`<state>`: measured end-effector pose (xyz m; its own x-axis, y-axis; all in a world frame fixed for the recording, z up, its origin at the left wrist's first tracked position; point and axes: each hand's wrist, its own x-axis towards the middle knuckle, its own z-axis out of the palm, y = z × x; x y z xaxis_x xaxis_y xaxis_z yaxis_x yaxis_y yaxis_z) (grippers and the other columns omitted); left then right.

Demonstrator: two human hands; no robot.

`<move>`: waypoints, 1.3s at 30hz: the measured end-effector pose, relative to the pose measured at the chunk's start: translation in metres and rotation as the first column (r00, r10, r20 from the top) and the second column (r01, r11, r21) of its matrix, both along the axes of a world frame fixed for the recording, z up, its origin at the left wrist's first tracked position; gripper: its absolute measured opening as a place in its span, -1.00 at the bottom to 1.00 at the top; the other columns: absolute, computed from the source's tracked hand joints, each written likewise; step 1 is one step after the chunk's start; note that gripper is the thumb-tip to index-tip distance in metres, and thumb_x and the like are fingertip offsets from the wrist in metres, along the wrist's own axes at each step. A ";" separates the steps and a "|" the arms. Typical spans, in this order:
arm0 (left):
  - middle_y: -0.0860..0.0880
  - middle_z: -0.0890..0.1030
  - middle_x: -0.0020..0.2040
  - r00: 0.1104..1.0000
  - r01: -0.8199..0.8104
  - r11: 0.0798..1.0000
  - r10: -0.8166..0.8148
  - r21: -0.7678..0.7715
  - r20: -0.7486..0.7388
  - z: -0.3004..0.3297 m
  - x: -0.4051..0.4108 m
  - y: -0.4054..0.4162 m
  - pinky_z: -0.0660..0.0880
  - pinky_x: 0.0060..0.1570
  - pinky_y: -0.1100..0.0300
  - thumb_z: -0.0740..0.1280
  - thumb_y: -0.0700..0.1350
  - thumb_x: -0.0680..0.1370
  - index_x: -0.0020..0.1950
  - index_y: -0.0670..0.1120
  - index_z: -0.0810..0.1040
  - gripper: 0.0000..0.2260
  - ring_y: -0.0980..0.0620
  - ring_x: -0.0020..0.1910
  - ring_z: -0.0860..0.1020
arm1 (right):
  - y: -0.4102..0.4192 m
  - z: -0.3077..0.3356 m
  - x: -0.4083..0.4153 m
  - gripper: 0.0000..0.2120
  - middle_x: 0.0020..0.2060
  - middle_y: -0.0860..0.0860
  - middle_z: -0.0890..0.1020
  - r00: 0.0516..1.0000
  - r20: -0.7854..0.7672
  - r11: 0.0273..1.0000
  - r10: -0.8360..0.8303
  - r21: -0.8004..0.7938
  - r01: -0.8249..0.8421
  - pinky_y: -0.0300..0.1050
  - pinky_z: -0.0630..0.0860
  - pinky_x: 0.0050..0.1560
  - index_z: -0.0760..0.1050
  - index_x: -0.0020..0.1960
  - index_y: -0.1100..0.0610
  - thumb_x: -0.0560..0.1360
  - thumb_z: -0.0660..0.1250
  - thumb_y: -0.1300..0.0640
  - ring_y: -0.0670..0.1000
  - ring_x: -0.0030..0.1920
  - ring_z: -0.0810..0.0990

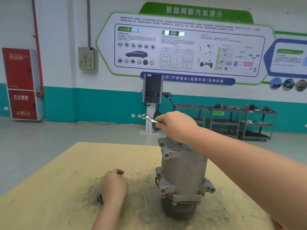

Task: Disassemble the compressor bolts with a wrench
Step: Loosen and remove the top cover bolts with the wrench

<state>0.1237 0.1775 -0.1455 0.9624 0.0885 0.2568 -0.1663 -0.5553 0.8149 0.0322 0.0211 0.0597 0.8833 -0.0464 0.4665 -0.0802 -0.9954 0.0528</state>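
Compressor [183,176] stood upright on surface [49,180]. My right hand [176,126] held wrench [150,119] in closed grip above compressor top. My left hand [114,185] rested curled, apparently empty, left of compressor. Step judged: positioning wrench. Next: seat it on top bolt.

Compressor [183,176] was stood upright on table [66,171], right of centre. Left hand [113,185] was rested on table, left of compressor, apart from it. Right hand [176,126] w/ wrench [150,119] was held above compressor top. Charger [152,90] & carts [240,120] were set behind, by wall.
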 end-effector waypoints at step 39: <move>0.21 0.68 -0.19 0.676 0.669 0.742 -0.584 -0.041 0.450 0.148 -0.081 -0.057 0.46 -0.25 0.47 0.54 -0.15 0.43 -0.20 0.18 0.66 -0.79 0.29 -0.21 0.61 | -0.055 -0.058 -0.069 -0.57 -0.34 -0.03 0.51 0.851 0.150 0.801 -0.504 0.451 0.395 -0.14 0.27 -0.42 0.42 -0.17 0.05 0.56 0.07 -0.28 0.04 -0.32 0.49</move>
